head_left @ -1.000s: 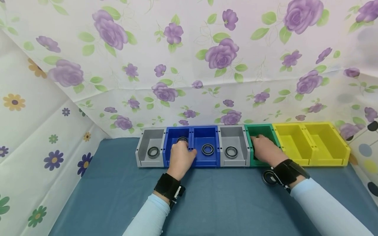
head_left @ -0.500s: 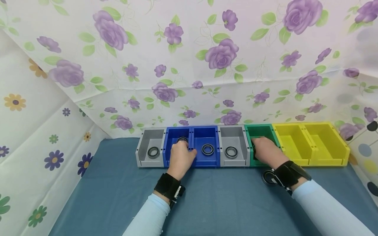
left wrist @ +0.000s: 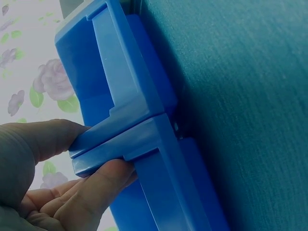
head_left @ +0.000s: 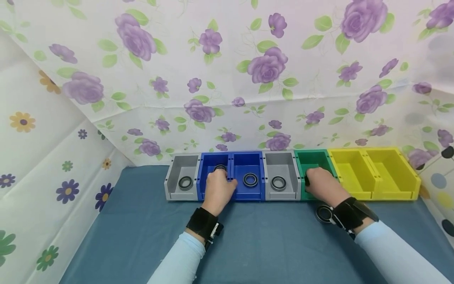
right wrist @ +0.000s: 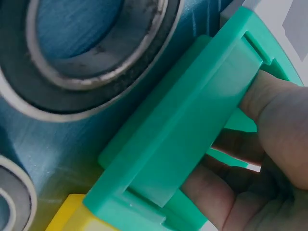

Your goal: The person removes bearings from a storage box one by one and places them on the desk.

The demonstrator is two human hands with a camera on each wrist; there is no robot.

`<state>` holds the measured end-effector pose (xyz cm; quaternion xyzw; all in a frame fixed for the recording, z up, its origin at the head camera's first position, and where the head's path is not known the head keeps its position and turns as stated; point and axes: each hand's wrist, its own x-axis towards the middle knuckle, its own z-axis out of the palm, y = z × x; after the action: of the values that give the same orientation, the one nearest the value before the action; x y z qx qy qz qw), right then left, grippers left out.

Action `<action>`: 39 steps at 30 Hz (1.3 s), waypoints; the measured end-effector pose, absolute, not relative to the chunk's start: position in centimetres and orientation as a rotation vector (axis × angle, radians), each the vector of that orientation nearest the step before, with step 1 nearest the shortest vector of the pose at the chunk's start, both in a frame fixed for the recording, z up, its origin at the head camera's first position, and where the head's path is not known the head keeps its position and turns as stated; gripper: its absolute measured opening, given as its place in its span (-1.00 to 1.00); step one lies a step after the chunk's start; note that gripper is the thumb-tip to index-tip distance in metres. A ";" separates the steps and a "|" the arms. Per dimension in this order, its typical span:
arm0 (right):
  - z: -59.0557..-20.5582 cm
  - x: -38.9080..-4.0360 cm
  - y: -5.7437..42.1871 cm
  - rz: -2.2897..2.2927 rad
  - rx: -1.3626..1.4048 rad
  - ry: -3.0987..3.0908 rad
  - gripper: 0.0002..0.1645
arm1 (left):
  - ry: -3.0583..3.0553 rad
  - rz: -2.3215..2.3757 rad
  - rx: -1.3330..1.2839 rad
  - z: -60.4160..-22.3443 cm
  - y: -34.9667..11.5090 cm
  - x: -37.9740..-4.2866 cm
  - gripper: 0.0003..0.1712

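My left hand (head_left: 217, 189) pinches the adjoining side walls of the two blue bins; in the left wrist view the thumb (left wrist: 53, 137) lies on one side and a finger (left wrist: 98, 187) on the other. A bearing (head_left: 220, 167) in the left blue bin (head_left: 203, 173) is partly hidden behind that hand. Inside the green bin (head_left: 312, 156), my right hand (head_left: 324, 185) holds a dark bearing (head_left: 307, 180), of which only an edge shows at the fingertips. In the right wrist view, the green front wall (right wrist: 187, 120) hides the fingertips.
Single bearings lie in the left grey bin (head_left: 185, 183), the right blue bin (head_left: 250, 180) and the right grey bin (head_left: 278, 183). Two yellow bins (head_left: 395, 195) end the row at right. Another bearing (head_left: 323, 213) lies on the blue cloth beside the right wrist.
My right hand has drawn slightly back toward the front of the green bin and a little rightward. The left hand keeps its place on the blue walls.
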<state>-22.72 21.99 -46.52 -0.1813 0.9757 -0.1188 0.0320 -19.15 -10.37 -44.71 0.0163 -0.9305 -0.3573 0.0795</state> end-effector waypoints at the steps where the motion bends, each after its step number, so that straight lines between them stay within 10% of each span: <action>1: -46.5 -22.7 22.0 -0.362 -0.562 3.009 -0.78 | -2.787 -1.070 0.049 -44.7 -10.4 -19.2 -0.79; 13: -44.6 -22.6 22.9 -0.475 -0.530 3.106 -0.45 | -2.784 -1.075 0.054 -44.7 -10.4 -19.2 -0.79; 39: -40.3 -18.9 21.7 -0.703 -0.567 3.248 -0.44 | -2.790 -1.090 0.060 -44.7 -10.4 -19.1 -0.79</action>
<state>-18.90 21.69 -40.35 -0.1671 0.9571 -0.2072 -0.1144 -19.14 -10.40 -44.70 0.0198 -0.9288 -0.3627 0.0726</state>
